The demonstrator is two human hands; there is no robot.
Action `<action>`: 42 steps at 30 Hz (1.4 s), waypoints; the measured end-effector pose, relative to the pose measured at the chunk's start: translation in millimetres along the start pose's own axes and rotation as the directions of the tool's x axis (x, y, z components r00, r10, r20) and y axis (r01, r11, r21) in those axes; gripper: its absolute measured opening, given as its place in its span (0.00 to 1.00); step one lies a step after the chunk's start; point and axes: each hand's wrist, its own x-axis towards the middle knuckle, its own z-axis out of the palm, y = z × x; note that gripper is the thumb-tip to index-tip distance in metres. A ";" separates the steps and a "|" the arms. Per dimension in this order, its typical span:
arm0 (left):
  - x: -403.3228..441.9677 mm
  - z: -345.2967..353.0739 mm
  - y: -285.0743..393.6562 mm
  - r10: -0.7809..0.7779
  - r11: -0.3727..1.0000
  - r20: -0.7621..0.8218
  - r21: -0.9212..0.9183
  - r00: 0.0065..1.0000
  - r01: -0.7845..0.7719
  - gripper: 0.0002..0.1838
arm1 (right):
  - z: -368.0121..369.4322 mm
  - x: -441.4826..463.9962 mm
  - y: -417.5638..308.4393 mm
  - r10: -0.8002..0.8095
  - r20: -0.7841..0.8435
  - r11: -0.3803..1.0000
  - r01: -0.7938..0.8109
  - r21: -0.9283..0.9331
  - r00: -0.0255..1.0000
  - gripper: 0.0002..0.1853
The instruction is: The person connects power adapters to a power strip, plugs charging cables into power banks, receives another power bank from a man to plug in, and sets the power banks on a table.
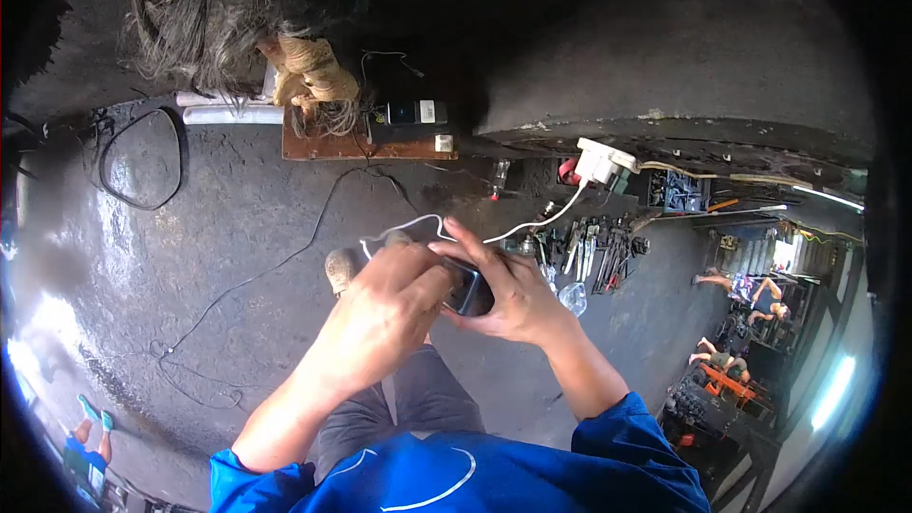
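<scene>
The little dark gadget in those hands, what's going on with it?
Someone in a blue shirt is handling a small dark gadget. The right hand grips it, while the left hand has fingers at its edge. A white cable runs from the white power socket toward the hands; whether it's plugged into the gadget is hidden.

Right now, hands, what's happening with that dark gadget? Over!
Right hand gripping dark gadget. Left hand against it, covering part. White cable looping close by; can't see where it ends. Over.
</scene>
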 end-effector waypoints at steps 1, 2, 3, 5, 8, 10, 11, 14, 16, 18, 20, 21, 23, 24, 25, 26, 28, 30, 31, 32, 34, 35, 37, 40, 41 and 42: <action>0.2 5.4 -2.9 -0.016 1.000 0.013 -0.005 1.000 0.016 0.10 | 3.5 -2.2 2.3 0.043 -0.021 0.999 -0.043 0.031 0.999 0.54; 0.8 11.1 -6.9 -0.034 0.999 0.024 -0.009 0.999 0.034 0.09 | 6.9 -4.1 6.1 0.086 -0.039 0.995 -0.083 0.063 0.996 0.52; 2.4 16.3 -13.6 -0.058 0.998 0.065 -0.006 0.996 0.058 0.12 | 10.6 -4.9 12.9 0.085 -0.047 0.996 -0.084 0.042 0.995 0.50; 13.2 24.0 -28.6 -0.074 0.997 0.084 -0.003 0.994 0.074 0.14 | 15.3 -8.1 24.1 0.251 0.014 0.954 -0.249 0.164 0.968 0.47; 31.4 31.4 -50.0 -0.225 0.970 -0.134 0.065 0.965 0.236 0.20 | 21.5 -5.2 69.3 0.290 0.047 0.857 -0.281 0.431 0.956 0.38; 34.0 40.8 -68.3 -0.470 0.868 -0.300 -0.328 0.830 0.373 0.18 | 16.9 -3.6 83.4 0.531 0.150 0.185 -0.287 0.940 0.834 0.35; 33.0 42.5 -67.5 -0.568 0.732 -0.154 -0.544 0.809 0.410 0.21 | 16.5 -2.0 86.6 0.549 0.135 0.060 -0.200 0.978 0.825 0.35; 19.6 71.9 -62.6 -0.448 0.537 0.213 -0.712 0.868 0.452 0.36 | 21.7 -3.3 93.4 0.553 -0.015 -0.008 0.023 1.000 0.833 0.38; 21.6 85.9 -47.0 -0.400 0.673 0.393 -0.487 0.828 0.556 0.51 | 17.0 0.6 85.2 0.555 -0.081 0.019 0.084 0.996 0.828 0.36; 34.4 103.7 -37.4 -0.416 0.531 0.279 -0.698 0.866 0.480 0.54 | 10.1 1.9 84.1 0.436 -0.144 0.111 0.106 0.988 0.889 0.35; 39.8 113.9 -41.7 -0.395 0.602 0.208 -0.677 0.895 0.424 0.53 | -1.2 -1.3 78.5 0.408 -0.204 0.466 -0.011 0.885 0.890 0.28; 43.0 118.1 -44.9 -0.368 0.668 0.133 -0.651 0.920 0.361 0.51 | -9.7 1.2 80.5 0.333 -0.294 0.611 0.032 0.791 0.896 0.25; 48.8 123.3 -52.0 -0.377 0.680 0.136 -0.631 0.916 0.374 0.49 | -27.7 5.1 84.1 0.249 -0.378 0.736 0.079 0.673 0.892 0.23; 53.1 123.4 -52.9 -0.392 0.687 0.133 -0.615 0.910 0.386 0.46 | -36.9 4.8 83.9 0.250 -0.400 0.750 0.085 0.656 0.882 0.19; 57.9 121.0 -51.9 -0.360 0.776 0.078 -0.529 0.930 0.345 0.43 | -46.2 4.7 83.4 0.251 -0.422 0.764 0.090 0.639 0.871 0.15; 62.8 118.9 -50.6 -0.356 0.780 0.082 -0.522 0.931 0.344 0.43 | -57.1 5.9 82.4 0.252 -0.430 0.762 0.096 0.640 0.867 0.15; 67.9 116.2 -47.0 -0.330 0.815 0.050 -0.488 0.943 0.312 0.43 | -77.7 7.2 81.0 0.182 -0.338 0.869 0.010 0.495 0.923 0.06; 70.5 116.0 -41.9 -0.355 0.824 0.074 -0.446 0.932 0.349 0.41 | -88.3 6.6 84.8 0.093 -0.355 0.896 0.077 0.437 0.930 0.07; 70.6 120.2 -41.4 -0.355 0.801 0.043 -0.502 0.934 0.327 0.38 | -92.2 6.3 85.0 0.048 -0.352 0.887 0.122 0.445 0.935 0.07; 70.4 122.4 -40.5 -0.357 0.776 0.012 -0.552 0.934 0.304 0.35 | -93.3 5.2 85.4 0.003 -0.350 0.875 0.168 0.455 0.937 0.08; 73.2 123.7 -37.5 -0.331 0.817 -0.015 -0.504 0.943 0.279 0.34 | -87.1 -0.6 89.3 -0.012 -0.365 0.853 0.200 0.481 0.931 0.08; 75.1 124.2 -36.0 -0.300 0.852 -0.048 -0.463 0.953 0.245 0.32 | -84.7 -4.9 88.2 0.028 -0.364 0.819 0.188 0.542 0.931 0.08; 76.9 122.3 -30.9 -0.305 0.848 -0.041 -0.467 0.951 0.252 0.32 | -84.1 -11.1 90.3 0.025 -0.364 0.815 0.192 0.547 0.931 0.08; 74.6 123.5 -29.3 -0.277 0.859 -0.049 -0.460 0.960 0.225 0.31 | -79.6 -19.3 87.3 0.029 -0.418 0.831 0.210 0.515 0.908 0.11; 73.3 125.0 -29.6 -0.243 0.873 -0.064 -0.449 0.968 0.190 0.31 | -79.7 -19.8 89.6 0.031 -0.420 0.831 0.210 0.514 0.907 0.11; 71.8 127.8 -28.9 -0.244 0.872 -0.062 -0.450 0.968 0.191 0.31 | -79.7 -20.0 93.3 -0.065 -0.454 0.869 0.273 0.412 0.889 0.13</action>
